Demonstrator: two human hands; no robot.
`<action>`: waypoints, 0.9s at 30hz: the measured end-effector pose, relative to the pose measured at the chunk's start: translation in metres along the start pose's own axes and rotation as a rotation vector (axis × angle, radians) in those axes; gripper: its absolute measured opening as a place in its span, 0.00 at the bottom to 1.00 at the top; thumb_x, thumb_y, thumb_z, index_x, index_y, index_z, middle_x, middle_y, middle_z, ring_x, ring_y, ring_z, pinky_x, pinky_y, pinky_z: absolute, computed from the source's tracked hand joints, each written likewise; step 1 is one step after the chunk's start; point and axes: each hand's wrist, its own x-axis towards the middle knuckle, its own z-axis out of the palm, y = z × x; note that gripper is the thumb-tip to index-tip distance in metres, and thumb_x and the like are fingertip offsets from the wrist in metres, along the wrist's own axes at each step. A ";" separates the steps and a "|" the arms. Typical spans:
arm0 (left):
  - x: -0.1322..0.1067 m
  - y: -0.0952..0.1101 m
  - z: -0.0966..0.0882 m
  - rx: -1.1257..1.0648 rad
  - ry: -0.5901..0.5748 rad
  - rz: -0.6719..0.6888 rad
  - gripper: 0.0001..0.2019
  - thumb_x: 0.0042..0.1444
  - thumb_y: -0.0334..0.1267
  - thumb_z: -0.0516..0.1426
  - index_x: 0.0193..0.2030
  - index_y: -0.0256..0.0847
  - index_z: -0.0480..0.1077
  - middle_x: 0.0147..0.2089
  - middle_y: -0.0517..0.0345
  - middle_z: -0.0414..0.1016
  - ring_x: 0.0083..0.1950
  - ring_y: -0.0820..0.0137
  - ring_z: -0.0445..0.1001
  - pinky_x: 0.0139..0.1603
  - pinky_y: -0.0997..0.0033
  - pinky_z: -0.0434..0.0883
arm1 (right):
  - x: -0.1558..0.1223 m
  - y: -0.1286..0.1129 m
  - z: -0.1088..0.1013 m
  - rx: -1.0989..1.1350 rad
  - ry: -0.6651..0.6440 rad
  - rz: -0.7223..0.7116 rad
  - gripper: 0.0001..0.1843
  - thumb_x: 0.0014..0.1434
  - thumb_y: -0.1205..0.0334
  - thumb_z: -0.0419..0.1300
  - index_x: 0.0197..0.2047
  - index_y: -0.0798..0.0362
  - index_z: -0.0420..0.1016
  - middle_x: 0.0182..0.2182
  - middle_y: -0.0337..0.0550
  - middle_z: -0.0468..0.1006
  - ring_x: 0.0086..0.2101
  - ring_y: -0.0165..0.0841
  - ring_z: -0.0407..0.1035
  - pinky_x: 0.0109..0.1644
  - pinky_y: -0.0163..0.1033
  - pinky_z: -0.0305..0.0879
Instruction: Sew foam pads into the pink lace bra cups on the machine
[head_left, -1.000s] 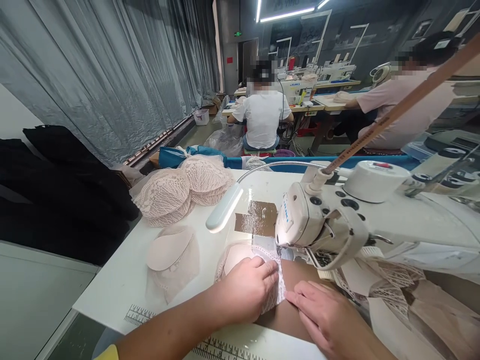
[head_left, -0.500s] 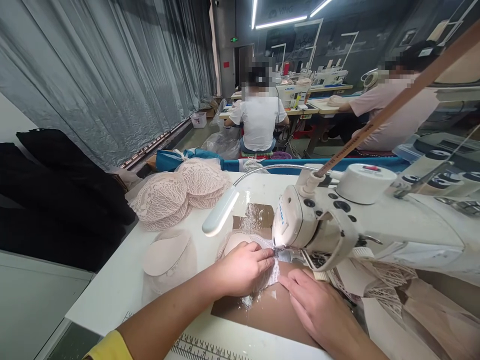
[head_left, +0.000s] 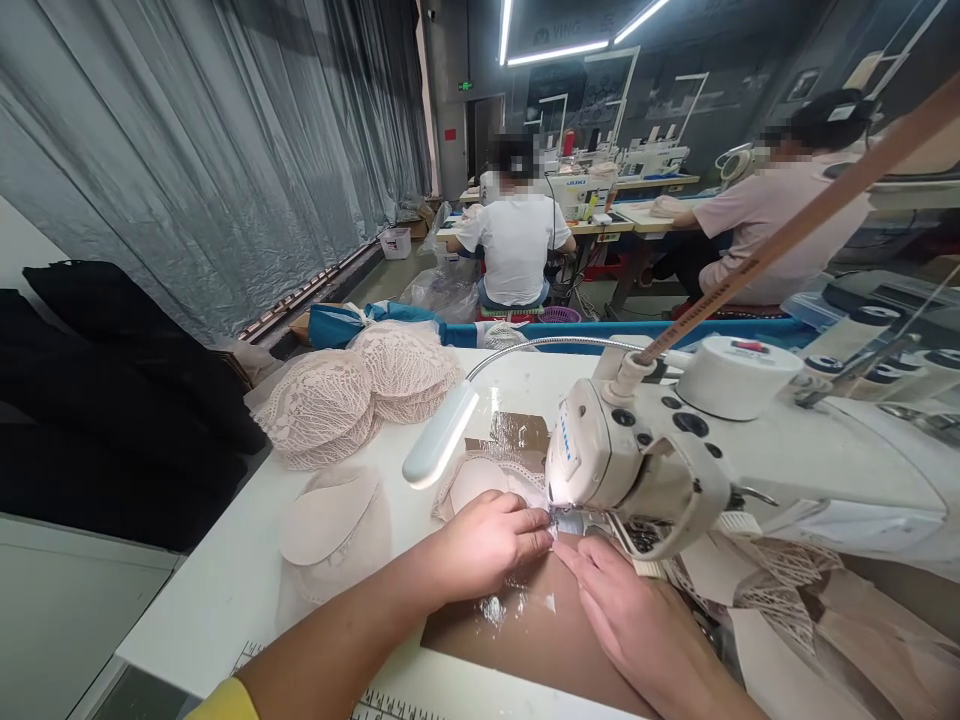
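Note:
A pale pink lace bra cup (head_left: 480,482) lies under the head of a white sewing machine (head_left: 592,440), partly covered by my fingers. My left hand (head_left: 495,545) rests on the cup, its fingers bent together and pressing the fabric close to the needle. Just in front of the needle, my right hand (head_left: 619,600) has thumb and forefinger closed at the cup's near edge. The fingertips of both hands almost meet there. Brown covering (head_left: 517,640) lies beneath the hands on the machine bed.
Stacked lace cups (head_left: 319,400) sit at the table's back left, with a sheer cup piece (head_left: 330,530) nearer. A small lamp (head_left: 441,435) hangs left of the needle. More lace pieces (head_left: 780,590) lie at right. Two people work at machines beyond.
The lace cup has fed away from me under the needle, so less lace shows between my hands. My fingertips have drawn closer together. The view has shifted slightly.

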 end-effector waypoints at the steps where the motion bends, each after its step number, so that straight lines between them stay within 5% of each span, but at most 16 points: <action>1: 0.001 -0.001 0.000 -0.004 0.003 -0.006 0.17 0.61 0.31 0.52 0.57 0.39 0.66 0.57 0.48 0.71 0.50 0.62 0.67 0.50 0.63 0.65 | 0.001 0.000 0.000 -0.009 0.003 0.006 0.25 0.58 0.74 0.44 0.50 0.54 0.76 0.37 0.48 0.80 0.22 0.29 0.69 0.23 0.33 0.60; 7: 0.009 -0.011 -0.004 -0.033 0.006 -0.046 0.15 0.62 0.32 0.51 0.55 0.39 0.68 0.53 0.51 0.73 0.48 0.64 0.66 0.50 0.64 0.64 | -0.004 0.005 0.012 -0.001 -0.012 0.069 0.25 0.61 0.72 0.44 0.53 0.51 0.76 0.40 0.50 0.80 0.31 0.33 0.75 0.29 0.33 0.67; 13: 0.010 -0.014 -0.003 -0.027 -0.001 -0.081 0.16 0.58 0.30 0.53 0.54 0.39 0.68 0.53 0.51 0.72 0.49 0.62 0.66 0.52 0.63 0.63 | -0.010 0.010 0.027 0.071 -0.045 0.115 0.24 0.64 0.67 0.43 0.54 0.49 0.74 0.45 0.54 0.77 0.39 0.37 0.73 0.43 0.43 0.70; 21: 0.009 -0.013 -0.005 0.023 0.015 -0.118 0.15 0.58 0.31 0.53 0.52 0.38 0.67 0.57 0.47 0.68 0.55 0.59 0.64 0.55 0.59 0.62 | -0.002 0.009 0.011 0.107 -0.042 0.117 0.22 0.63 0.67 0.45 0.54 0.50 0.75 0.41 0.51 0.80 0.37 0.37 0.74 0.42 0.42 0.72; 27: 0.002 0.003 -0.024 0.092 -0.160 -0.281 0.09 0.59 0.37 0.52 0.43 0.36 0.69 0.45 0.47 0.71 0.45 0.60 0.69 0.42 0.62 0.67 | 0.001 0.011 0.004 0.073 0.051 0.102 0.21 0.63 0.67 0.45 0.47 0.54 0.79 0.35 0.51 0.81 0.35 0.40 0.76 0.40 0.46 0.74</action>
